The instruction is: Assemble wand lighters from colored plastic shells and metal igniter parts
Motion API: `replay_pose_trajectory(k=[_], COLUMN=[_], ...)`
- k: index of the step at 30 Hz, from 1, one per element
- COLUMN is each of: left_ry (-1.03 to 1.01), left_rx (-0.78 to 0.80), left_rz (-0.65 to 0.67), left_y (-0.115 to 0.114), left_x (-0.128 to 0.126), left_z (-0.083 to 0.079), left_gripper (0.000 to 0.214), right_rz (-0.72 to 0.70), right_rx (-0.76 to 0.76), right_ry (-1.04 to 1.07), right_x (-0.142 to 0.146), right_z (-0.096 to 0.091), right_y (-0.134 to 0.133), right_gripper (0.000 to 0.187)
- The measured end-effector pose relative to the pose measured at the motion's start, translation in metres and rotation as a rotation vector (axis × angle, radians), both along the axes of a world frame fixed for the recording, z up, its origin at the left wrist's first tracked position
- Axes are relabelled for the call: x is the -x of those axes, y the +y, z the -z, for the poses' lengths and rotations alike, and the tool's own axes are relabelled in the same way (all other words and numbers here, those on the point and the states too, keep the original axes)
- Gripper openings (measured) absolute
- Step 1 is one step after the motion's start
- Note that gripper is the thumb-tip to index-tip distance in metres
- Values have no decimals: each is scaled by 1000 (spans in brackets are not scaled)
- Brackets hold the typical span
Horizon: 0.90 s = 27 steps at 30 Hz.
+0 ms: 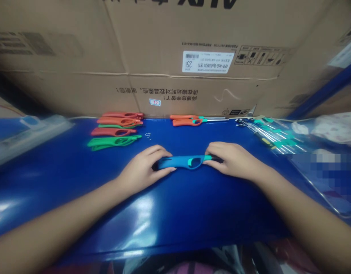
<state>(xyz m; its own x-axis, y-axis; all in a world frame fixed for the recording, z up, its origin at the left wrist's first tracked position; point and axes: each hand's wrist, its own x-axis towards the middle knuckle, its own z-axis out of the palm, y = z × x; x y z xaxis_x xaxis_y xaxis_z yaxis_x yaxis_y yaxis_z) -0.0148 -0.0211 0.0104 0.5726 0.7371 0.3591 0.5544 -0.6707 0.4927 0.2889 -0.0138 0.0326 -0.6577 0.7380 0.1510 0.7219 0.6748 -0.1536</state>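
A blue lighter [178,162] with a teal trigger and teal collar lies level between my two hands, over the middle of the blue table. My left hand [145,165] pinches its handle end between thumb and fingers. At the other end, my right hand [228,159] is closed around the collar and a dark part of the nozzle, most of which the fingers hide. Beyond my hands, two orange lighters [185,122] with metal nozzles lie side by side. Several red and green lighter handles [114,142] without nozzles rest at the back left.
A few tiny metal pieces [148,135] lie beside the handles. Several metal nozzles with teal collars [278,135] are heaped at the back right, with a black-and-yellow tool [264,140] among them. A large cardboard sheet [152,45] walls off the table's back edge.
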Motion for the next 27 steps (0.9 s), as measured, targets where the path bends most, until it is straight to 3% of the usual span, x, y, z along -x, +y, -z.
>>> replay_pose_trajectory(k=[6, 8, 10, 13, 16, 17, 19, 21, 24, 27], left_ry=[61, 70, 73, 70, 54, 49, 38, 33, 37, 31], left_rx=[69, 67, 66, 66, 56, 53, 45, 41, 42, 50], left_rz=[17, 17, 16, 19, 23, 25, 31, 36, 32, 27], left_y=[-1, -1, -1, -2, -4, -4, -4, -3, -3, -4], left_x=[-1, -1, -1, -1, -1, -1, -1, 0, 0, -1], left_z=[-1, -1, -2, -3, -3, -3, -2, -1, 0, 1], left_gripper=[28, 28, 29, 31, 30, 29, 27, 25, 24, 24], right_rz=[-3, 68, 240, 625, 1056, 1124, 1188, 1189, 1171, 1099], right_rx=[36, 60, 13, -124, -87, -28, 138, 202, 179, 89], right_ry=[-47, -19, -27, -164, -323, -343, -331, -318, -293, -223], right_x=[2, -1, -11, -40, -75, -86, -101, -110, -116, -118], right_z=[-5, -5, -4, -2, -9, -13, -19, -20, -17, -17], right_y=[-2, 1, 8, 23, 33, 35, 36, 36, 38, 38], right_gripper=[15, 19, 24, 32, 43, 44, 40, 26, 6, 9])
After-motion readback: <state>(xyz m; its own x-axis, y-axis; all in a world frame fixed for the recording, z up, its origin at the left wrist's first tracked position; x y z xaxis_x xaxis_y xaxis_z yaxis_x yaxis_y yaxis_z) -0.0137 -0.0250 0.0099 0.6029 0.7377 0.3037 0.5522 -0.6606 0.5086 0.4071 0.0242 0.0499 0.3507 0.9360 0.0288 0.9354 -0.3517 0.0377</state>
